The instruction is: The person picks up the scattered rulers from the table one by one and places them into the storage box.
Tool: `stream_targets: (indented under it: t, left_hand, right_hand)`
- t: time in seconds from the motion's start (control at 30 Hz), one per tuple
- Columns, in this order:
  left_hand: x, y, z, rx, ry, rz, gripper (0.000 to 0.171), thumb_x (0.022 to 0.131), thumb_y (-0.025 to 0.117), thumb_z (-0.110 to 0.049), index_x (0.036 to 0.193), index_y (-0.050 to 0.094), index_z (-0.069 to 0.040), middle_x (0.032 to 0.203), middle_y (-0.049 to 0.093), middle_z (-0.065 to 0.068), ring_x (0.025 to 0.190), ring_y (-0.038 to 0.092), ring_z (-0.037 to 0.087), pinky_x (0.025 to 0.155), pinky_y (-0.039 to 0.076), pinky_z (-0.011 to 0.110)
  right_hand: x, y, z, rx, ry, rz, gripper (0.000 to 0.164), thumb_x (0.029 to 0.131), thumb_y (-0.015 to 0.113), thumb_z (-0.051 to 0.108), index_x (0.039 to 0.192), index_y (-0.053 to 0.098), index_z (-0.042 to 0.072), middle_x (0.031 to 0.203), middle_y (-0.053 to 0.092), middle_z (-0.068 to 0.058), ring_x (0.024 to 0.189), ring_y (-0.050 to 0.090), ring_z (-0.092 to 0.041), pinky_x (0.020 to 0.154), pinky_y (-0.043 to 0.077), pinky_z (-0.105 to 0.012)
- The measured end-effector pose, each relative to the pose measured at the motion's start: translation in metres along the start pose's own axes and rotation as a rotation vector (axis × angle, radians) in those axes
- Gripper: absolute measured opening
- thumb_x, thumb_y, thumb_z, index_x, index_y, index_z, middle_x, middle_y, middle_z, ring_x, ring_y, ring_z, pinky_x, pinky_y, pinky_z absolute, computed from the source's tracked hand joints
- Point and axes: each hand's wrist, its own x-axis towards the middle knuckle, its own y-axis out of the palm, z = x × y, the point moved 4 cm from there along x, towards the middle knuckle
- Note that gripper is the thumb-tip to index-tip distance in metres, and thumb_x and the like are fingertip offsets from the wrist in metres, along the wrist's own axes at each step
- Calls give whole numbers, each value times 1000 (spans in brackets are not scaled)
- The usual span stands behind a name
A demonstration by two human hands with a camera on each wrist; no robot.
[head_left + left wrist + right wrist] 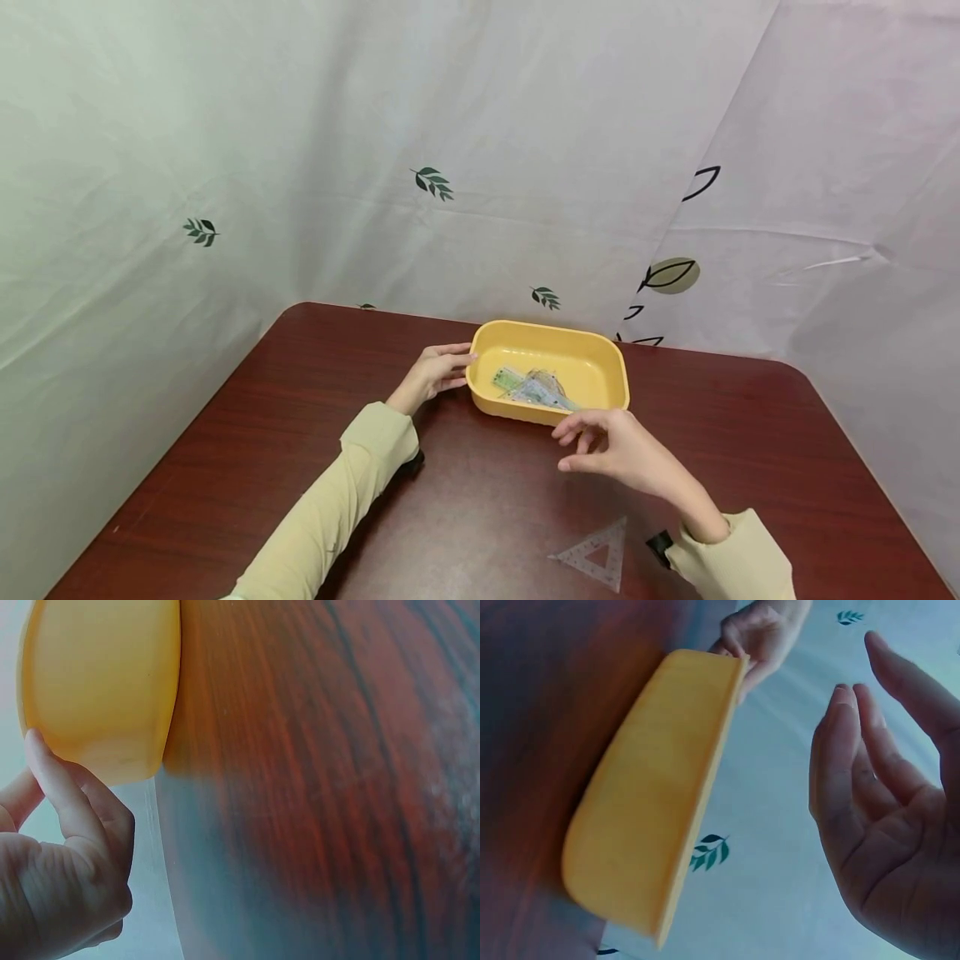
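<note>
A yellow plastic tub (592,383) stands near the table's far edge. Inside it lie a green-tinted clear ruler (509,377), a bluish transparent ruler-like piece (543,395) and a rounded clear piece, overlapping so their outlines blur. At the tub's left end, my left hand (437,369) holds the rim; the left wrist view shows bent fingers (82,802) against the wall. My right hand (615,450) hovers before the tub's near right corner, fingers loosely curved, thumb apart, nothing between them. Closer to me, a clear set square (613,560) lies flat on the table.
The dark red-brown wooden table (360,350) has rounded far corners. A pale cloth with leaf prints (540,125) hangs behind it and along both sides. Black straps (660,547) show near the sleeve cuffs.
</note>
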Motion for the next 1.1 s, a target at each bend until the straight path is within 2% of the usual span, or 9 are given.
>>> stream_targets:
  t: [0.13,0.3,0.43,0.73,0.9,1.1]
  left_hand:
    - [0,0,1,3,0,1,47,89,70,-15,135,57,-11,125,63,15,65,66,7,59,57,17]
    - [1,-1,1,0,3,-5,46,89,70,-14,134,58,-11,122,65,14,64,66,6,58,57,17]
    - [0,-1,1,-6,1,-8,46,89,70,-14,133,58,-11,117,67,12,64,66,7,58,57,18]
    - [-2,0,0,-3,-3,-8,46,89,71,-16,133,59,-12,108,68,9,69,66,8,59,57,18]
    - [-3,1,-1,-3,-3,-15,45,89,70,-15,133,59,-12,113,68,11,68,67,8,59,57,18]
    - [-3,1,-1,-1,5,-23,45,89,70,-15,132,59,-11,106,70,9,66,66,8,58,57,18]
  right_hand:
    - [-9,5,-9,-4,7,65,27,76,82,22,98,70,12,88,68,1,72,57,-2,62,53,-20]
    - [-21,12,-21,20,11,155,32,75,83,21,100,69,5,90,68,-9,74,57,-5,66,55,-20]
    - [-30,17,-31,49,16,202,34,73,84,22,99,69,5,90,68,-9,74,56,-2,64,55,-20]
    - [-48,24,-48,12,-16,228,37,72,84,35,97,68,13,89,67,3,76,55,-1,64,51,-20]
    - [-58,24,-54,-72,-32,214,43,67,85,40,97,67,16,90,65,9,78,54,1,65,50,-20]
    - [-67,30,-58,-141,-77,219,45,67,84,43,101,65,21,93,61,16,84,49,2,69,47,-20]
